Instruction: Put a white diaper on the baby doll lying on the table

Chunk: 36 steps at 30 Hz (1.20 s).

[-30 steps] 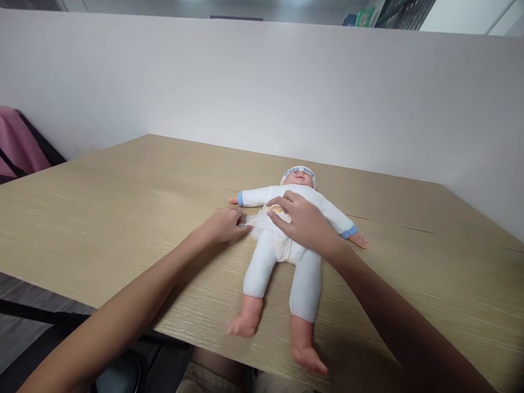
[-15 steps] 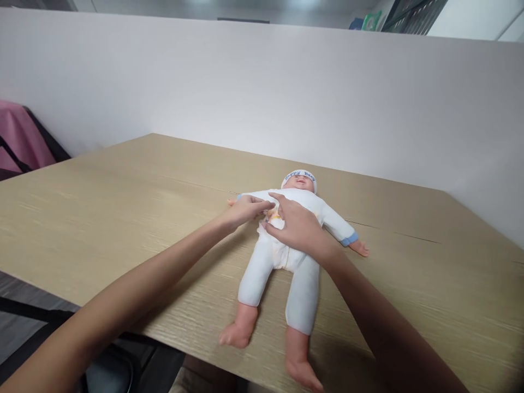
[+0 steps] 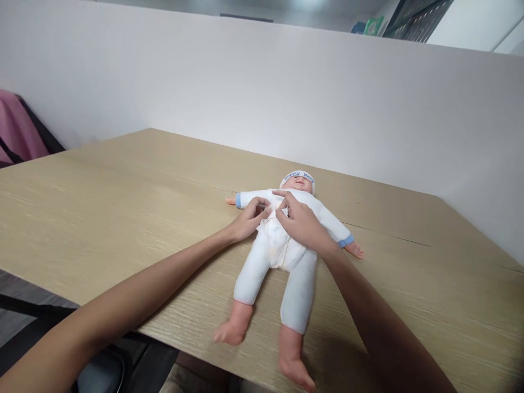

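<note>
A baby doll [image 3: 298,305] in a white suit with blue cuffs and a lettered white cap lies on its back, feet towards me. Round its hips sits a white diaper [image 3: 279,245], its front panel up over the belly. My left hand [image 3: 249,219] is at the waist edge on the left, fingers curled and thumb against the diaper. My right hand [image 3: 302,222] bends over the waist on the other side, thumb and a finger pinched at the diaper's edge, index finger stretched over the chest. The fingers partly hide the waistband.
The doll lies on a wooden table [image 3: 123,196] with a thin seam across it. A white partition [image 3: 254,93] rises behind. Pink cloth [image 3: 20,128] hangs over a chair at the left, and a dark chair [image 3: 102,371] is below the near edge.
The diaper's front now covers the yellow-orange marking that showed at the waist. My left hand has curled its fingers and turned; my right hand has shifted slightly. The view has moved a little.
</note>
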### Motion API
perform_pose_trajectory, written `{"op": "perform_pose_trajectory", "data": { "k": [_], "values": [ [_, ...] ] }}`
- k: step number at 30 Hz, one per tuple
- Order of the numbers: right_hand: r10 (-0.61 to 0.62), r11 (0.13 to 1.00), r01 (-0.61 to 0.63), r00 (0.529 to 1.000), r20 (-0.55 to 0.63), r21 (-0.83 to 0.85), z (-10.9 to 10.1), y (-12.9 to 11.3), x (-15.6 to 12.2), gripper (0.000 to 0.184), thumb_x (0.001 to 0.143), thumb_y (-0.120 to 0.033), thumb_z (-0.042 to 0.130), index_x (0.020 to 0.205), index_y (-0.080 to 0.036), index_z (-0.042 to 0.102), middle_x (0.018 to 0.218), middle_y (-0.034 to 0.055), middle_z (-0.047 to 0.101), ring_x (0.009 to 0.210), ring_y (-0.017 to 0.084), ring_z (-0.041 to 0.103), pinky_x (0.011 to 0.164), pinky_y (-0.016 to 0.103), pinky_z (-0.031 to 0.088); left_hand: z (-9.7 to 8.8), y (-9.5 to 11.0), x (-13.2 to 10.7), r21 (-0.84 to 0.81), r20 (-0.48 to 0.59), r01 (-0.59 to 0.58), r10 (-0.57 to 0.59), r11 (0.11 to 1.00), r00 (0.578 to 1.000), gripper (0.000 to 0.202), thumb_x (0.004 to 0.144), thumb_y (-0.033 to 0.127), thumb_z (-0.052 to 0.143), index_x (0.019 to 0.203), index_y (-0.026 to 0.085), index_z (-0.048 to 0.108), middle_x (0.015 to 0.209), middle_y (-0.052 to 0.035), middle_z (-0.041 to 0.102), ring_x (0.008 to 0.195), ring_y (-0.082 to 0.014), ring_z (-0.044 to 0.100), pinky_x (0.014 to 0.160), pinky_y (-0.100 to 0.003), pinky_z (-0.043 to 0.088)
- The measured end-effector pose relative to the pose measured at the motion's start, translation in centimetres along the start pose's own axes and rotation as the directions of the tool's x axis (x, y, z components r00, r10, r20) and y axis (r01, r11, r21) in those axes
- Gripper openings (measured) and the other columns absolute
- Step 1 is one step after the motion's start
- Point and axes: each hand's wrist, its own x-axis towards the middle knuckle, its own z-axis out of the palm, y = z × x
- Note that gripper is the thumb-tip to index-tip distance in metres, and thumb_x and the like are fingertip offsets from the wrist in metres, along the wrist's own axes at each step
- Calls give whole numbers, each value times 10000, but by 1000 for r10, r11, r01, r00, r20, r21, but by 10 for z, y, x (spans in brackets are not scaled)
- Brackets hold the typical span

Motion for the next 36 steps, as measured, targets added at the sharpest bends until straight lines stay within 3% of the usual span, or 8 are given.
{"op": "perform_pose_trajectory", "data": {
  "k": [10,16,18,20,22,24,29,36],
  "values": [
    [-134,988,145,976,-171,55,0,13,5,471,886,-84,571,1316,-192,731,862,-7,572,779,196,574,780,330,472,3,-7,6,68,-36,-24,26,997,999,425,1006,621,698,997,210,591,851,18,573,771,-162,543,719,-300,457],
    [-243,960,278,867,-435,20,-4,-4,-34,264,1004,-103,535,1088,-220,756,1049,57,636,784,185,586,806,353,524,6,36,-27,238,-268,-70,134,969,954,271,1115,481,584,1151,212,596,1144,-54,634,913,-181,561,854,-336,458],
    [-243,955,290,884,-399,62,-5,-17,-66,144,1034,-164,605,1084,-231,722,1051,51,655,824,189,630,797,341,546,8,60,-52,327,-156,-156,216,932,964,268,1133,475,563,1178,219,625,1183,-53,666,912,-179,576,850,-336,455],
    [-271,938,314,929,-251,149,-5,-27,-102,99,1043,-183,634,1106,-244,679,1056,41,688,880,189,679,785,315,568,9,80,-79,408,86,-243,229,880,970,256,1147,452,545,1136,226,664,1087,-25,712,868,-175,592,862,-347,442],
    [-301,931,308,951,-66,196,-3,-27,-132,94,1055,-176,621,1094,-254,657,1037,28,711,879,181,694,767,295,568,9,90,-100,504,336,-314,153,805,929,275,1150,438,543,1061,239,710,932,9,719,838,-178,597,930,-382,407],
    [-310,941,299,949,50,159,-1,-19,-151,107,1061,-166,600,1049,-255,658,1005,21,718,859,180,688,777,300,553,7,91,-112,592,463,-363,66,719,884,310,1148,454,546,1016,251,740,846,16,706,882,-202,611,996,-421,360],
    [-201,978,201,980,0,55,-2,17,-151,110,1070,-228,605,1022,-242,702,946,24,752,849,201,705,801,322,521,2,74,-103,622,379,-266,14,737,925,283,1106,508,610,1095,238,693,855,28,751,857,-190,671,1020,-422,381],
    [-89,981,69,990,-106,-181,14,14,-136,160,1079,-292,579,977,-226,683,847,23,693,715,203,620,674,336,414,9,60,-86,612,280,-172,-8,772,960,308,1011,512,719,943,213,693,662,64,628,594,-130,546,693,-304,399]
  ]
}}
